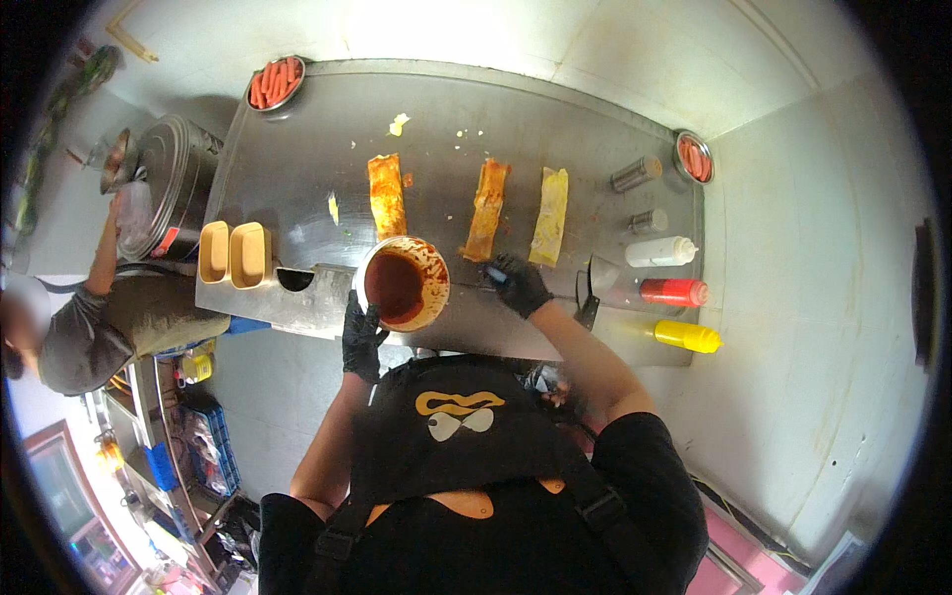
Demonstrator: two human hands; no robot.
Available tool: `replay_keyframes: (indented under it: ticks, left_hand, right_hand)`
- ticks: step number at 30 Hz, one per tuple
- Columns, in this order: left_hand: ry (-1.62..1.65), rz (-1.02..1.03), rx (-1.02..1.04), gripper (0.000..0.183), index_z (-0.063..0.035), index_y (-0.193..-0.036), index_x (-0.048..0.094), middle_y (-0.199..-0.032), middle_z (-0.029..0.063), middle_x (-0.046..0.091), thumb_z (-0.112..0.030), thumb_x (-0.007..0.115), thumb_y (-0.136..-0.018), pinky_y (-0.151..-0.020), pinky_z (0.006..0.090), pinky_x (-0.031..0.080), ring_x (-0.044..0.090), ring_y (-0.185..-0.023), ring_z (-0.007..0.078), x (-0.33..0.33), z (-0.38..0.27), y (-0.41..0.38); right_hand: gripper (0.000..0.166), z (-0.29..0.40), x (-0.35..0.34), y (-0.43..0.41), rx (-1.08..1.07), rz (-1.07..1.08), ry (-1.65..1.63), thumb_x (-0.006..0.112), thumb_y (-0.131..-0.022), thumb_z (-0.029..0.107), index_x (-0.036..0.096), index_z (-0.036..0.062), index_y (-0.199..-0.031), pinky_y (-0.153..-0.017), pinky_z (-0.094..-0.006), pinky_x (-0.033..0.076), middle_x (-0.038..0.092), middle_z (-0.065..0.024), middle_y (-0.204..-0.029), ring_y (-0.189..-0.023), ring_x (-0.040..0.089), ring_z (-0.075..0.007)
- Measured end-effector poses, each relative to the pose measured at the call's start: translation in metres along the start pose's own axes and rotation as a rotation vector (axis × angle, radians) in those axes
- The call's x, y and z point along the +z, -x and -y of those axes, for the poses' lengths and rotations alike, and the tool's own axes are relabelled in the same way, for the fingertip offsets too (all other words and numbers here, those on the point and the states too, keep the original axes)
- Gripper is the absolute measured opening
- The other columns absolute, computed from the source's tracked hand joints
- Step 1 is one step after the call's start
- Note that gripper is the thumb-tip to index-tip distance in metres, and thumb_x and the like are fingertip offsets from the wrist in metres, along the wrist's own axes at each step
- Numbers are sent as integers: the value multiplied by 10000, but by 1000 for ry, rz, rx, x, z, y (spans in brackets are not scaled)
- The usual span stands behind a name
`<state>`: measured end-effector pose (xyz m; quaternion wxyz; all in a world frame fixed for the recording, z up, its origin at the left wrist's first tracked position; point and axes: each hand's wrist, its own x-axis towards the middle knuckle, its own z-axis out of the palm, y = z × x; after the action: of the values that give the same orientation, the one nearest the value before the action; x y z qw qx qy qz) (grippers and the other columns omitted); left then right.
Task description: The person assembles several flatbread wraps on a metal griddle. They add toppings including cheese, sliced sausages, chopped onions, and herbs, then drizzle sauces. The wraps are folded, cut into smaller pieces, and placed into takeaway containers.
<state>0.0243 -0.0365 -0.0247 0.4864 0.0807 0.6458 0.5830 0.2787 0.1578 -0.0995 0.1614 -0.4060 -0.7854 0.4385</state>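
In my black-gloved left hand (pixel 362 342) is a round bowl (pixel 436 269) with dark red sauce (pixel 394 286), held over the griddle's front edge. Sauce smears streak its inner wall. My right hand (pixel 520 284), also gloved in black, closes around a pale bluish handle (pixel 497 276); the tool's other end cannot be made out. Just beyond that hand lies a folded, sauce-coated flatbread strip (pixel 487 212). Another coated strip (pixel 387 193) lies to its left, its near end hidden by the bowl. A plain yellowish strip (pixel 550 216) lies to the right.
The flat metal griddle (pixel 312 149) carries egg-like scraps, sausage bowls (pixel 275 85) (pixel 695 158), paper trays (pixel 251 256), metal shakers (pixel 637 173), and squeeze bottles (pixel 674 292). A wide scraper (pixel 604 277) lies right of my hand. At left, a co-worker (pixel 82 335) reaches near a large metal drum (pixel 178 186).
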Motion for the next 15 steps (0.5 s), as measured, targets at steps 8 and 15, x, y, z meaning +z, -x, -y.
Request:
replay_keyframes:
  ticks: [8, 15]
  left_hand:
    - [-2, 120, -95, 685, -172, -1450, 217, -1428, 49, 335, -277, 601, -893, -812, 329, 480, 480, -1158, 191, -2, -11, 3]
    - [-32, 112, -96, 692, -183, -1440, 253, -1376, 39, 402, -276, 635, -870, -796, 325, 484, 495, -1122, 190, -15, -7, -5]
  right_hand:
    - [265, -141, -22, -89, 476, -653, -200, 535, -901, 309, 638, 68, -864, -592, -333, 437, 621, -69, -735, -658, 564, -199]
    - [195, -107, 8, -40, 345, -751, -484, 556, -899, 219, 645, 50, -939, -569, -313, 449, 639, -65, -773, -655, 582, -181]
